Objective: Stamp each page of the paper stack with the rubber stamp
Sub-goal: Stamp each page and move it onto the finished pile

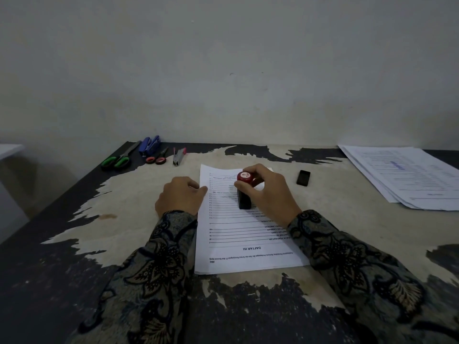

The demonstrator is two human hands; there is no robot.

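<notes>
So the right hand (270,192) has its grip wrapped around the rubber stamp (244,192), fingers curled round the red cap, and the black base sits down on the top page of the paper stack (246,234), toward the far half of the sheet. The left hand (180,196) rests at the page's left edge with fingers loosely curled, thumb tip just onto the paper, not really gripping anything as far as I can see. Biggest risk imo is a smudged or doubled print: if the stamp gets rocked or lifted at a tilt, the ink will drag, and it already looks a bit leaned over from this angle. Second thing, that left hand only pins one edge, so the top sheet could slide or lift with the stamp when it comes up, especially on this peeling worktop (129,219). Also the print lands over the printed lines, so it may be hard to read. There's a small black cap (303,178) lying off to the right, and the other pile of pages (407,175) at the far right sits near the edge, easy to nudge when moving sheets over.
</notes>
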